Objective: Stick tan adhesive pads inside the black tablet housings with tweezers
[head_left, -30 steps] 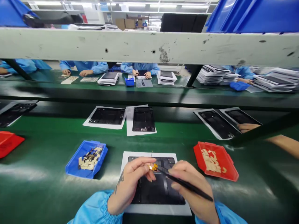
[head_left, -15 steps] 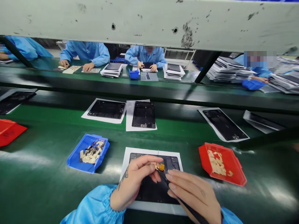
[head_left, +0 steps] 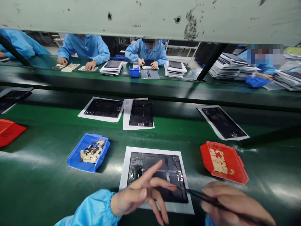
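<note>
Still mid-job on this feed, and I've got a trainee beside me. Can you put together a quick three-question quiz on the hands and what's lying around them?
1. Multiple choice: what is the right hand holding?
A) a screwdriver
B) black tweezers
C) a brush
2. True or false: the left hand is clenched in a fist.
3. Short answer: mixed black and pale pieces lie in a bin of which colour?

Key:
1. B.
2. False; its fingers are spread, in view over the dark panel.
3. Blue.
</note>
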`<state>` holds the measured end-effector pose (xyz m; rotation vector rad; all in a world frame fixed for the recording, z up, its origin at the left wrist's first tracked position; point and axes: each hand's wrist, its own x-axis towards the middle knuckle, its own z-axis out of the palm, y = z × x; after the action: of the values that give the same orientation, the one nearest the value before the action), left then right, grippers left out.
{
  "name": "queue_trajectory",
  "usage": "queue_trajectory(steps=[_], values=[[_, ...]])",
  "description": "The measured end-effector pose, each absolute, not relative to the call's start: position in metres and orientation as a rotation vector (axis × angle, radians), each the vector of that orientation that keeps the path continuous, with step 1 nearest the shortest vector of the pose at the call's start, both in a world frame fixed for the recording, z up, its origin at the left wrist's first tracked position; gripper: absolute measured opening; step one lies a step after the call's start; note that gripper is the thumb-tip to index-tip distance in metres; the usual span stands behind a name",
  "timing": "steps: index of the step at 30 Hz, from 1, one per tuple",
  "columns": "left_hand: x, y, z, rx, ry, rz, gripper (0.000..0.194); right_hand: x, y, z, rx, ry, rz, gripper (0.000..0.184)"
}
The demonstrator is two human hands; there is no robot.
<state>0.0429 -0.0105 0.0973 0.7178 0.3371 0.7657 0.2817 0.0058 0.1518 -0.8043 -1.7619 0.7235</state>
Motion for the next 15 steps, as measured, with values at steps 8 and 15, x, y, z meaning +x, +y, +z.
queue_trajectory(steps=[8, 15], values=[[-0.007, 0.026, 0.011, 1.927, 1.661, 0.896, 0.027, 0.214, 0.076, 0.078, -1.218, -0.986, 1.599, 0.036], [-0.007, 0.024, -0.017, 2.111, 1.568, 0.824, 0.023, 0.176, 0.102, 0.019, -1.267, -0.932, 1.597, 0.049]])
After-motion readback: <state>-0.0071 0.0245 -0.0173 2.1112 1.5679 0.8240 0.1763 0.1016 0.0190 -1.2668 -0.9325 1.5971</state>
